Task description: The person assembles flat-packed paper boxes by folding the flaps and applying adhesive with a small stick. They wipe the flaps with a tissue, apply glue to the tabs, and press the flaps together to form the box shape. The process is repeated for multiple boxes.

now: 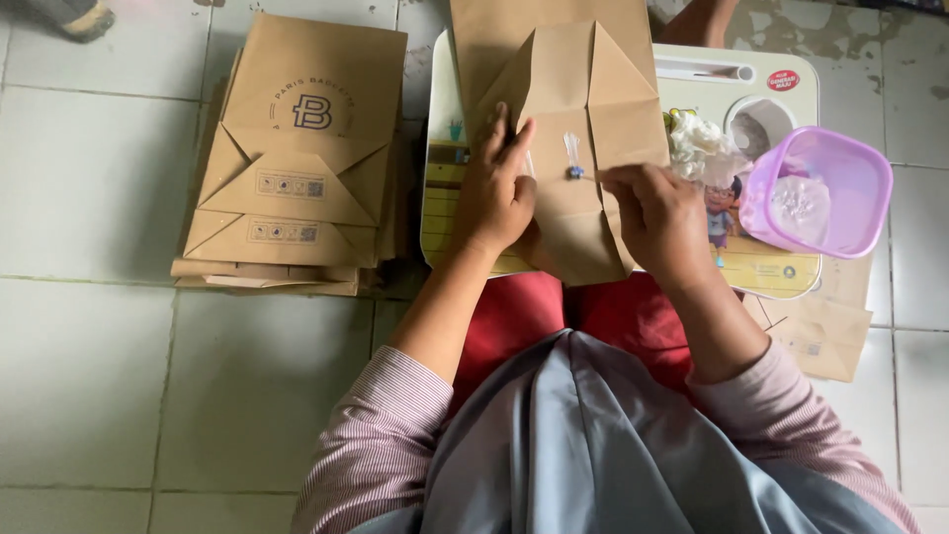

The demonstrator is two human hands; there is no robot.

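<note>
A flat brown paper bag (pixel 578 109) lies bottom-flaps up on a small printed lap table (pixel 781 267) in front of me. My left hand (pixel 494 193) presses flat on the bag's left flap, fingers spread. My right hand (pixel 657 213) rests on the right side of the bag with fingers curled around a thin stick-like applicator whose small blue tip (pixel 574 171) touches the middle fold. What the curled fingers enclose is mostly hidden.
A stack of folded brown paper bags (pixel 297 158) lies on the tiled floor to the left. A purple plastic tub (pixel 825 193) and a crumpled white plastic wad (pixel 697 143) sit on the table's right side. More brown bags (pixel 825 331) lie under the table's right edge.
</note>
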